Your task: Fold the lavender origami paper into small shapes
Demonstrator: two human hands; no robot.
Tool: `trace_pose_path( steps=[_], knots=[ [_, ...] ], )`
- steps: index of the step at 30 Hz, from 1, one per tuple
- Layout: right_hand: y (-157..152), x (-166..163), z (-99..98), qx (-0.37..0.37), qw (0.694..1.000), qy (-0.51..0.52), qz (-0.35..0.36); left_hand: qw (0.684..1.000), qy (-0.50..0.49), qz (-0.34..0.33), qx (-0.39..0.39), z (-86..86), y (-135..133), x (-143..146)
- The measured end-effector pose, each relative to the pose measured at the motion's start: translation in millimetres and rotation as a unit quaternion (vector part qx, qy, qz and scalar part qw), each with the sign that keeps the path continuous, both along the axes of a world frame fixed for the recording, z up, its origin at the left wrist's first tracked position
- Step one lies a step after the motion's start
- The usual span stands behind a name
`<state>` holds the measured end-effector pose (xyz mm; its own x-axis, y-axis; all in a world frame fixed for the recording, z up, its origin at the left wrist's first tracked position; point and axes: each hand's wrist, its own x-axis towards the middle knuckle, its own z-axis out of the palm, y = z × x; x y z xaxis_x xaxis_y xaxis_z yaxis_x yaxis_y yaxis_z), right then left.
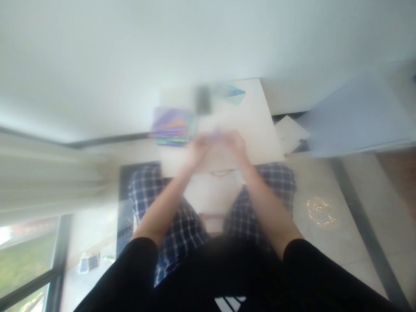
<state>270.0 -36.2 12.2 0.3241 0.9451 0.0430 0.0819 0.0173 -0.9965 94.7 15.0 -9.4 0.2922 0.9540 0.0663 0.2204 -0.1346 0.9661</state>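
Note:
The view is hazy and blurred. My left hand (199,145) and my right hand (235,142) come together over the white table (256,130). Between their fingertips is a small, blurred purplish thing (216,135), whose kind I cannot make out. Both hands look closed on it, though single fingers do not show clearly. Just left of my left hand lies a stack of purple and teal flat packets or booklets (171,125). Beyond my hands sits a blurred dark grey object (203,100), and to its right a teal and blue flat piece (234,94).
A wall rises behind the table. To the right stand a large pale panel (357,117) and a white square piece (290,133). A glittering coil (321,211) lies on the floor at right, and small cards (88,262) lie at lower left beside the window.

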Motion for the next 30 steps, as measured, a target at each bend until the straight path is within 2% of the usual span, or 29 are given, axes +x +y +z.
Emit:
trace_pose_path(
  steps=[5, 9, 13, 19, 24, 30],
  knots=[
    [1.9, -1.2, -2.9, -0.035, 0.996, 0.062, 0.047, 0.998, -0.005, -0.01, -0.064, 6.5, 2.6, 0.4],
    [0.8, -0.5, -3.7, -0.071, 0.994, 0.042, 0.073, 0.996, 0.009, -0.037, -0.082, 15.4, 1.6, -1.7],
    [1.6, 0.2, -7.1, -0.084, 0.994, 0.022, 0.066, 0.994, 0.023, -0.061, -0.089, 14.5, 3.3, -1.1],
    [0.2, 0.3, -10.8, -0.061, 0.995, 0.026, 0.073, 0.998, 0.024, 0.013, -0.063, 4.0, 4.4, 5.3],
    [-1.4, 0.0, -8.3, -0.05, 0.998, 0.012, 0.044, 0.998, 0.067, 0.011, 0.006, 6.1, -0.1, 2.6],
    [0.6, -1.5, -6.8, -0.022, 0.998, -0.002, 0.053, 0.996, 0.082, -0.01, -0.019, 10.3, -6.7, 3.8]
  ],
)
